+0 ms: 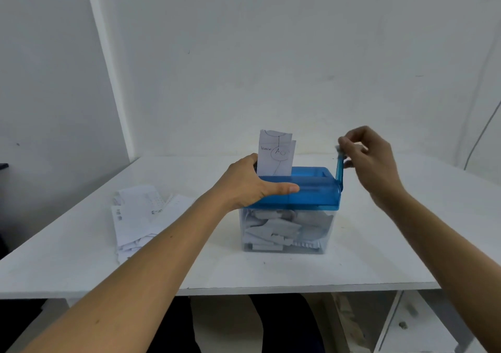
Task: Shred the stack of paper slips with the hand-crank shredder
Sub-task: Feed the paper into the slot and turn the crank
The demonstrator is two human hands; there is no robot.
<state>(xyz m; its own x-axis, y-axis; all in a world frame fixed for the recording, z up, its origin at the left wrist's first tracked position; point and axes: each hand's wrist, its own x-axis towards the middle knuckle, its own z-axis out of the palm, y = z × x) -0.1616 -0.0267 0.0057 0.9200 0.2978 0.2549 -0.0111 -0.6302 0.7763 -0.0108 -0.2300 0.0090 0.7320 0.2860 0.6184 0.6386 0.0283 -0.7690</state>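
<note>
Head view: A blue-topped hand-crank shredder (295, 190) stands near the middle of a white desk (406, 230), its clear bin (320, 233) largely filled with pale paper shreds (271, 230). The person's left hand (249, 187) clamps the left end of the blue top. The thumb lies straight along the near edge, and the fingers reach over the far side, where they are mostly hidden. Just beside that hand a paper slip (275, 154) with handwritten lines and a circle stands upright in the feed slot, most of it showing above the top. At the right end of the top the blue crank (339, 168) points roughly upward. The right hand (368, 157) pinches the crank's upper end between curled fingers and thumb, and the knob itself is blurred. The stack of paper slips (138, 214) lies loosely fanned on the desk to the left of the shredder, well apart from it and partly crossed by the left forearm. A plain white wall (271, 54) rises behind the desk, with a thin cable (481, 135) running down it at far right. A white drawer unit (406, 323) sits beneath the desk's right side.
</note>
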